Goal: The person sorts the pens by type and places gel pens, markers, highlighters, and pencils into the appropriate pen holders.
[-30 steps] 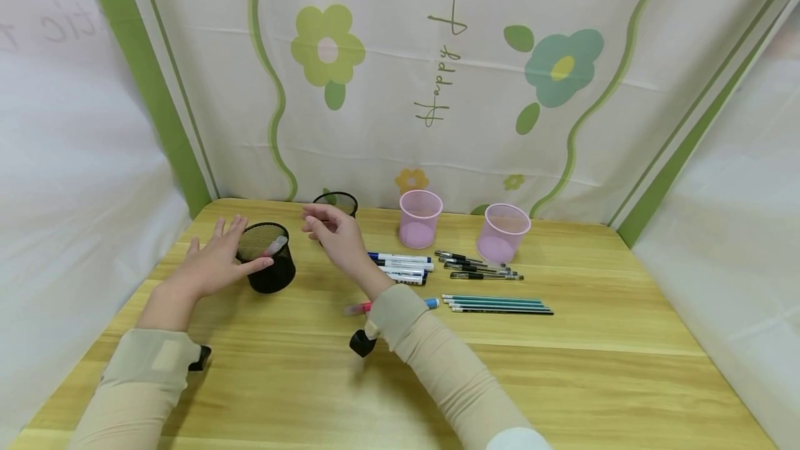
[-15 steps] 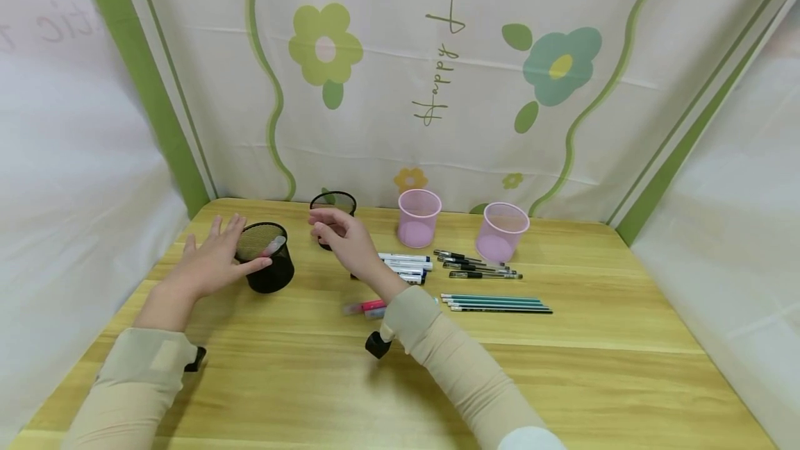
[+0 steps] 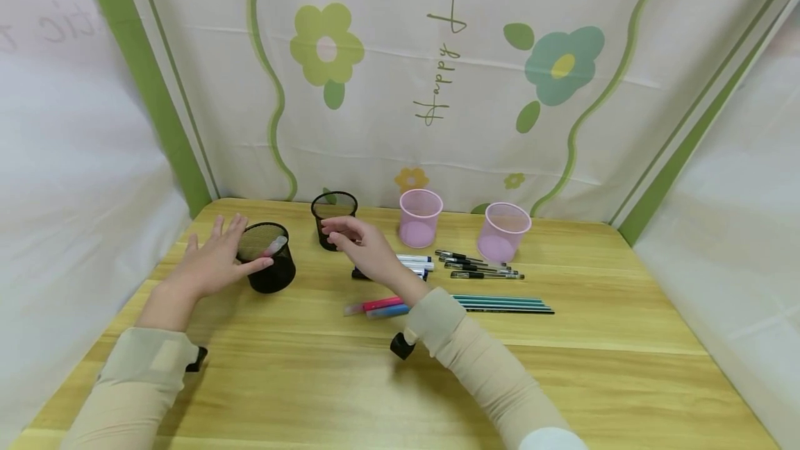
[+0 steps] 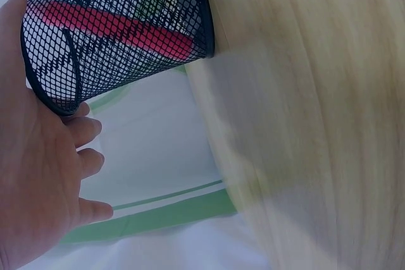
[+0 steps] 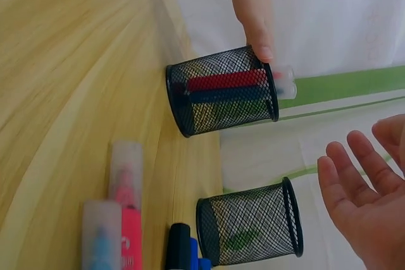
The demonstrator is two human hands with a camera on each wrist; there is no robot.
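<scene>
My left hand (image 3: 211, 266) rests on the rim of a black mesh pen cup (image 3: 275, 272), thumb on the near side and fingers spread beyond it. Inside this cup stand a red marker (image 5: 228, 81) and a blue marker (image 5: 221, 96), their clear caps above the rim. My right hand (image 3: 365, 250) hovers with loosely bent fingers, holding nothing. In the head view it overlaps a second black mesh cup (image 5: 250, 226) farther back. Below the right forearm lie a pink marker (image 3: 378, 303) and a light blue marker (image 3: 389, 312), side by side.
Two pink cups (image 3: 420, 228) (image 3: 498, 245) stand along the back of the table (image 3: 300, 380). Whiteboard markers (image 3: 419, 267), partly behind my right hand, lie beside black gel pens (image 3: 481, 273). Several pencils (image 3: 506, 305) lie nearer. A printed curtain (image 3: 387, 75) closes off the back.
My right hand has drawn back to the right and slightly nearer, uncovering more of the rear black cup. My left hand stays on its cup.
</scene>
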